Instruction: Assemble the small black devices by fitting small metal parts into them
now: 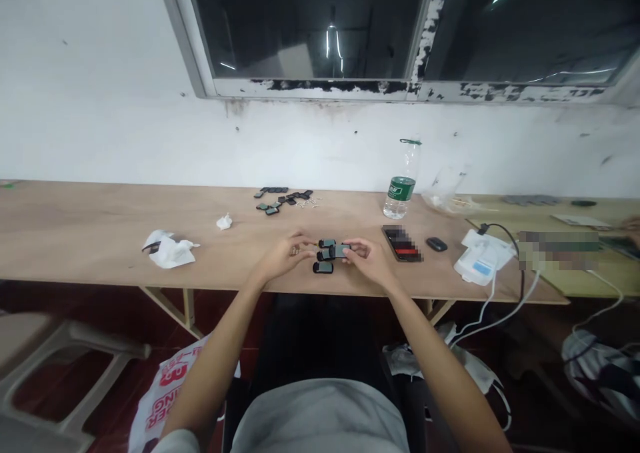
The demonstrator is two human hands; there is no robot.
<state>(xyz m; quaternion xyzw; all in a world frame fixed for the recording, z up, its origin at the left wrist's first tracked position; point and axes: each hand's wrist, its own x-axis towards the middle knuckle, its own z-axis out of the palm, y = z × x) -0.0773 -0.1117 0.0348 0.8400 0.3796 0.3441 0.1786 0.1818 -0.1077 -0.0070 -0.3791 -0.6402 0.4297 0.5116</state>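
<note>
My right hand (369, 259) grips a small black piece with a grey face (341, 251) between thumb and fingers. This piece overlaps the right ends of the pieces beside it. Three similar pieces lie on the table in a short column: an upper piece (327, 243), a middle piece (325, 256) and a lower piece (323, 267). At their left is my left hand (290, 253), its thumb and fingers apart. Its fingertips come close to the upper and middle pieces; whether they touch is too small to tell.
Several similar dark pieces (287, 199) and small white bits (309, 203) lie at the back. A water bottle (400, 189), phone (401, 243), black oval object (437, 244) and white box with cables (477, 259) stand rightward. Crumpled tissues (173, 249) lie left.
</note>
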